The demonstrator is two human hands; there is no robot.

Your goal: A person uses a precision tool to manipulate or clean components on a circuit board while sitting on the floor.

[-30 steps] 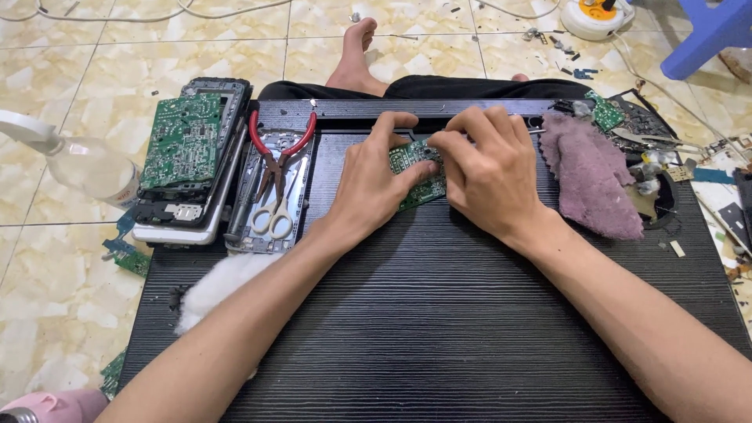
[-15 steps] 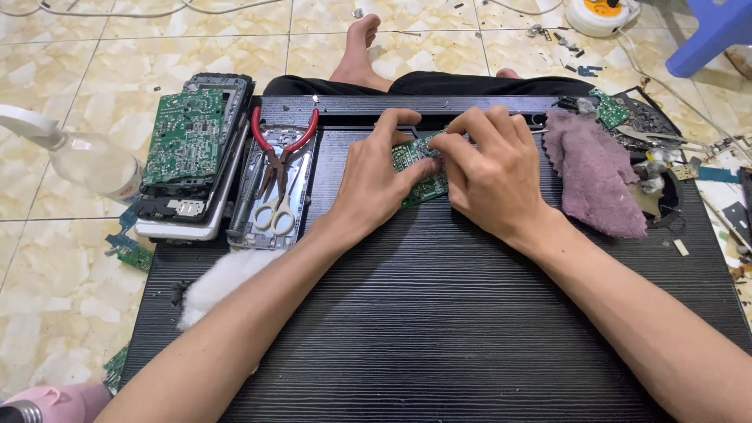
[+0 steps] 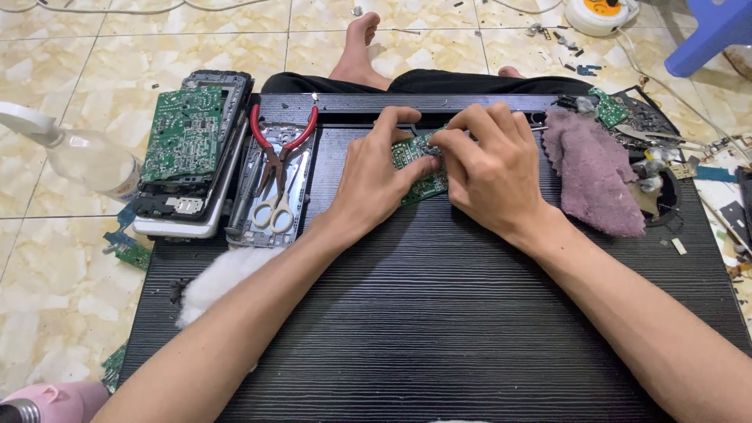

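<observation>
A small green circuit board (image 3: 417,166) lies near the far edge of a black ribbed work board (image 3: 439,313). My left hand (image 3: 376,178) grips its left side with thumb and fingers. My right hand (image 3: 492,172) covers its right side, fingertips pinched on the board's top edge. Most of the circuit board is hidden under both hands.
Left of my hands a metal tray (image 3: 272,188) holds red-handled pliers (image 3: 280,145) and white scissors (image 3: 274,213). Further left a larger green circuit board (image 3: 184,129) rests on stacked casings. A purple cloth (image 3: 594,171), white fluff (image 3: 223,274), a plastic bottle (image 3: 86,160) and scattered parts lie around.
Both hands stay on the small circuit board; the fingers have shifted only slightly.
</observation>
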